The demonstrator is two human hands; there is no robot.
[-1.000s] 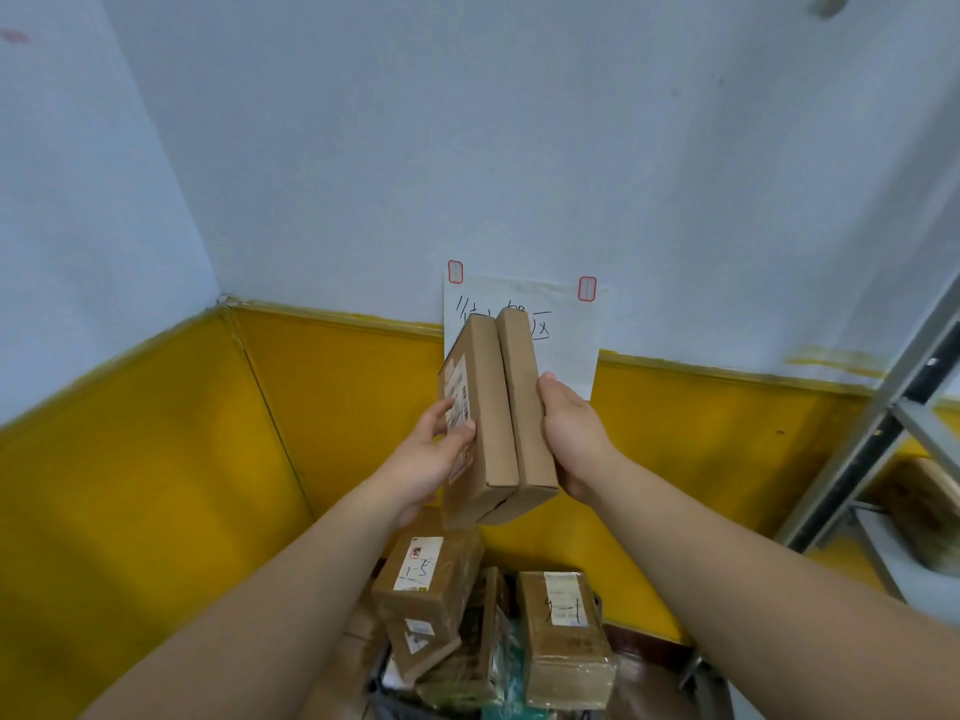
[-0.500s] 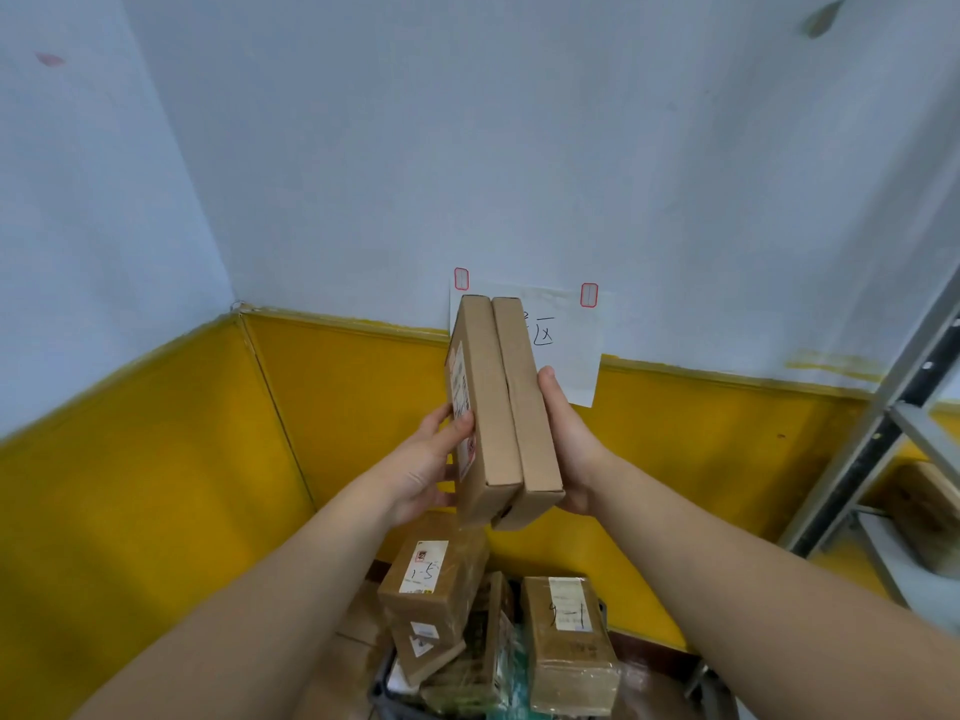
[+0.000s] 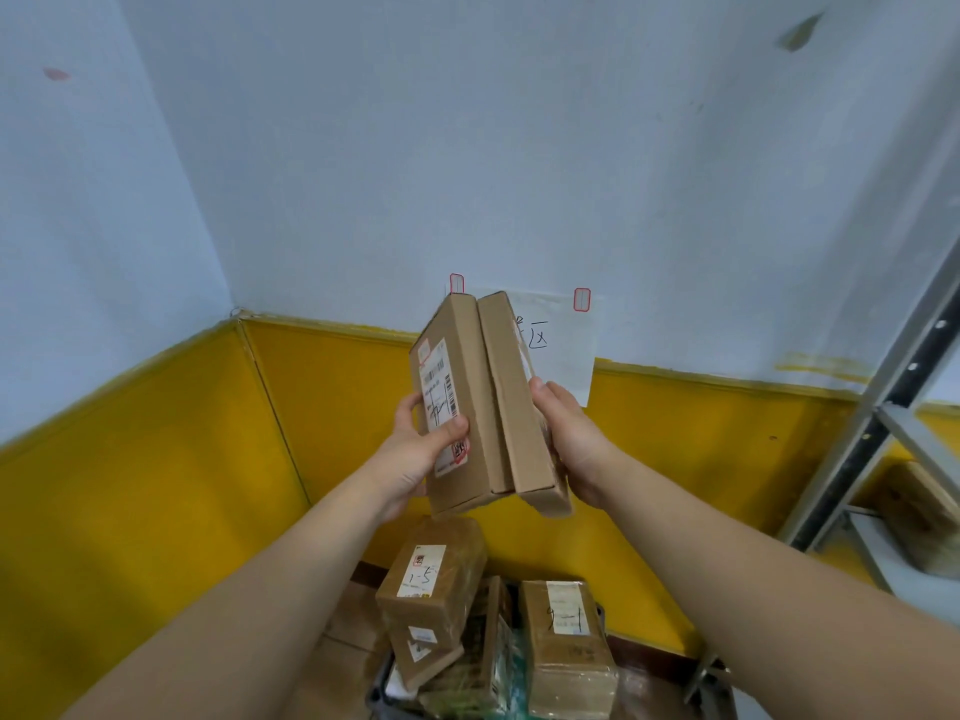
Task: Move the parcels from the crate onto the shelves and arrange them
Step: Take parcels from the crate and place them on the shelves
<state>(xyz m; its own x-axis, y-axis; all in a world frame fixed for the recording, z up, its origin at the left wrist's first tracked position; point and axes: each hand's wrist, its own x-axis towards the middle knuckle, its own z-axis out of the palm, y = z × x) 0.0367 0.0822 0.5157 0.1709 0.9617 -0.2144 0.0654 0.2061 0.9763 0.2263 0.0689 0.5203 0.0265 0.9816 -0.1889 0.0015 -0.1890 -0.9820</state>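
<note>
Head view. Labelled parcel (image 3: 457,407) and plain parcel (image 3: 511,397) pressed together, middle of the frame, above the crate (image 3: 378,691) at the bottom. Left hand (image 3: 415,454) thumb curled over the label; right hand (image 3: 576,449) wrapped round the plain one. Might slide apart and drop if squeezed too softly. Might bump the shelf post (image 3: 883,407) at the right.

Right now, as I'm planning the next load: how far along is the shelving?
Done: one parcel sits on the shelf at right, maybe more out of view. In hand: the left hand grips a labelled box, the right hand a plain box, pressed side by side. Left: a pile of at least three parcels below, plus shelving these two.
</note>
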